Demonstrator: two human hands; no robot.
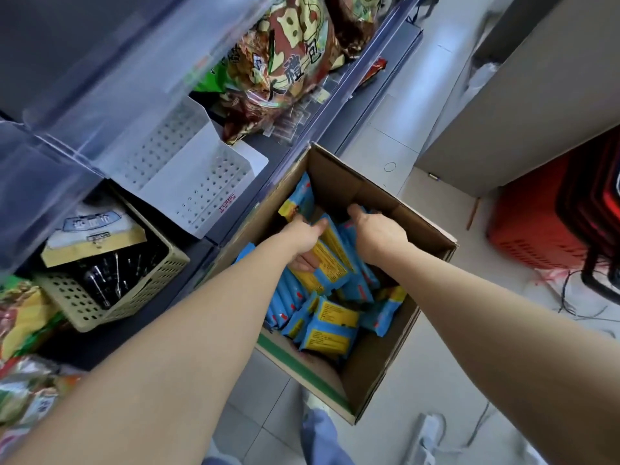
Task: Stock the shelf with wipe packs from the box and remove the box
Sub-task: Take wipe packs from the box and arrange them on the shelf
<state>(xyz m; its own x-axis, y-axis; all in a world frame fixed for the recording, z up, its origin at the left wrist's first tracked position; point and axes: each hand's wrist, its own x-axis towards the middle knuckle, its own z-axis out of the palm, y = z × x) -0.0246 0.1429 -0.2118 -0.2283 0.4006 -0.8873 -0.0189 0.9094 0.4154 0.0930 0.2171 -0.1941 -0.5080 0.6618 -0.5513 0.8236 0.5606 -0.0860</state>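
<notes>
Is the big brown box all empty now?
No, lots of blue and yellow wipe packs lie inside the cardboard box, and the left hand grips one of them.

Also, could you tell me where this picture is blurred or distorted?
Head view: the wipe packs and cardboard box at centre are fairly sharp; the clear shelf front at upper left is blurred with pale glare; the snack bags at lower left are smeared; wide-angle distortion bows the edges.

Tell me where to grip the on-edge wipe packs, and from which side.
Probably from above: the box is open-topped and its walls block the sides. Squeeze the wipe packs across their outer broad faces between left hand and right hand: they stand on edge.
</notes>
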